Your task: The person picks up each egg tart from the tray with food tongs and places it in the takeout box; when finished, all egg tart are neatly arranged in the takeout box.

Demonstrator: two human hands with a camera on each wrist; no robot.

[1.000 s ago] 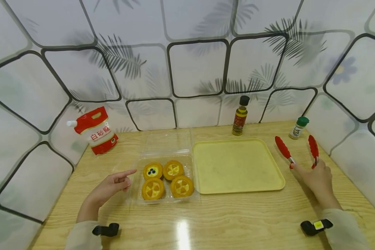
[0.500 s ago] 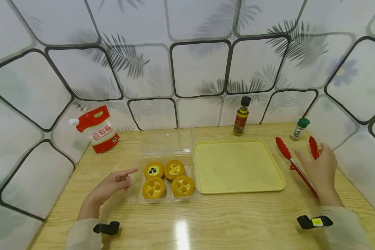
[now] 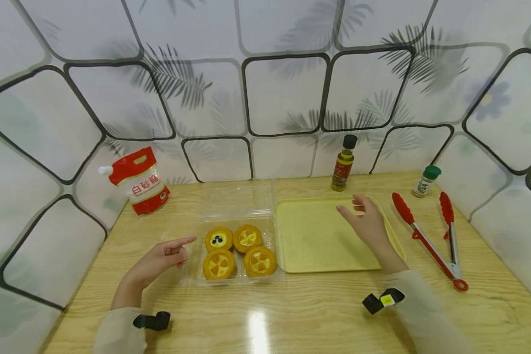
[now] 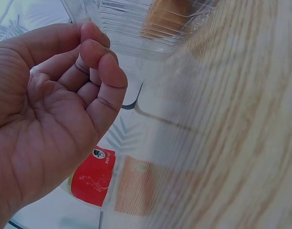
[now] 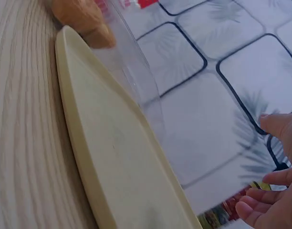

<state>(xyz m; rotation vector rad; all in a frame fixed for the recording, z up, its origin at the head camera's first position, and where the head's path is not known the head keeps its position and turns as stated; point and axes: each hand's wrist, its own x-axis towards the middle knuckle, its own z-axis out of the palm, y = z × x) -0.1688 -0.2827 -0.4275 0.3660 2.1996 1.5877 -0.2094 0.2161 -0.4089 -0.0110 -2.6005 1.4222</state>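
A clear plastic clamshell box [image 3: 194,275] lies with its lid back, holding several egg tarts [image 3: 260,261]. One tart carries blueberries, and the others have orange wedges on top. Beside its left edge is my left hand [image 3: 157,260], index finger pointing at the box and the other fingers loosely bent; in the left wrist view its fingertips are near the box wall, contact unclear. Above the yellow tray [image 3: 318,246] hovers my right hand [image 3: 370,225], thumb and fingers apart, holding nothing. Red-tipped tongs [image 3: 433,250] lie spread on the table, right of the tray.
A red and white sugar pouch [image 3: 142,182] stands at the back left. Behind the tray is an oil bottle [image 3: 342,164] with a black cap. A small green-capped seasoning jar [image 3: 426,182] stands at the back right. Patterned walls [image 3: 283,98] enclose the table.
My right hand has come off the tongs and moved left over the tray. The tongs stay spread on the table. My left hand has barely moved.
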